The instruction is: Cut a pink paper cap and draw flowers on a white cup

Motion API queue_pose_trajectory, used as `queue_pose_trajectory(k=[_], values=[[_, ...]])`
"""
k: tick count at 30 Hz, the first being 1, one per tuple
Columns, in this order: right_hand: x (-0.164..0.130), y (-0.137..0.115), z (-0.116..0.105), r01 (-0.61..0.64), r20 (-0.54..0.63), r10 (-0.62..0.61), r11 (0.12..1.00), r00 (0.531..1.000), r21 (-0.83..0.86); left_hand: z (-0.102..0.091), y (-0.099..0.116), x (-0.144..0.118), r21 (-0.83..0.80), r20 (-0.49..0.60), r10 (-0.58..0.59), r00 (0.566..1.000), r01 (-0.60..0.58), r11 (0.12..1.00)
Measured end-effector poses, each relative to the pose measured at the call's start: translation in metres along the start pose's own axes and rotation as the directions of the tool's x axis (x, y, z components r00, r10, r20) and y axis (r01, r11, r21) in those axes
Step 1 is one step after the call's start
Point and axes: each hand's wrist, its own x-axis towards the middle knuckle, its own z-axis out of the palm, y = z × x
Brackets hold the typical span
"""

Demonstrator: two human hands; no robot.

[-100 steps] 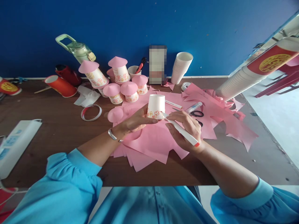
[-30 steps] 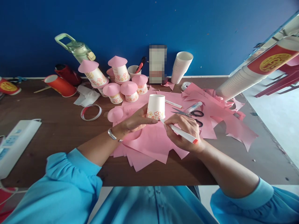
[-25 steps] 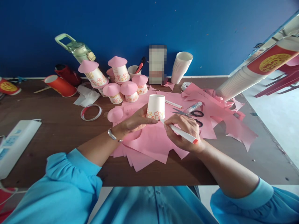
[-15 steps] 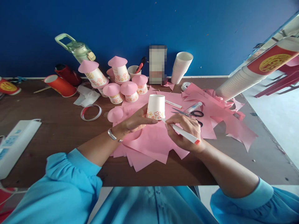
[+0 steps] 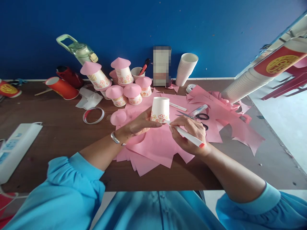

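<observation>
My left hand is closed around a white paper cup, its thumb along the lower edge. Red and yellow flower drawings run round the cup's lower part. Between the fingers of my right hand is a white marker with a red end, its tip at the cup's lower right edge. Beneath both hands lie sheets of pink paper. Scissors with black handles and a second white marker rest just behind my right hand.
Several decorated cups with pink cone tops stand at the back left, near a green bottle. A tape roll lies on the left. Stacked white cups and a phone-like pixelated panel stand by the blue wall. A power strip is far left.
The marker's tip has shifted very slightly at the cup's lower edge, and a bit more red line shows there. Both hands keep almost the same place.
</observation>
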Motion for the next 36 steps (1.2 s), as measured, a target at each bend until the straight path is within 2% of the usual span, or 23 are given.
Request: queue_pose_trajectory(k=[12, 20, 26, 32, 36], values=[[0.0, -0.0001, 0.0003, -0.013, -0.013, 0.012, 1.0, 1.0, -0.021, 0.0019, 0.0024, -0.0026, 0.013, -0.032, -0.048, 0.998, 0.048, 0.999], [0.0, -0.0007, -0.0012, -0.042, 0.063, 0.039, 0.998, 0.997, 0.054, 0.0048, 0.0057, -0.0025, 0.041, -0.024, -0.031, 0.999, 0.032, 0.999], [0.0005, -0.0009, -0.0026, -0.035, 0.079, 0.032, 0.998, 0.996, 0.047, 0.0091, 0.0101, -0.0022, 0.056, -0.024, -0.037, 0.999, 0.039, 0.998], [0.0024, -0.0017, -0.0037, -0.008, 0.01, 0.008, 1.0, 1.0, 0.009, 0.0052, 0.0065, -0.0025, 0.053, -0.043, -0.041, 0.998, 0.043, 0.998], [0.0021, -0.0018, -0.0028, -0.007, 0.018, 0.007, 1.0, 1.0, 0.028, 0.0065, 0.0073, -0.0037, 0.043, -0.05, -0.038, 0.998, 0.04, 0.998]])
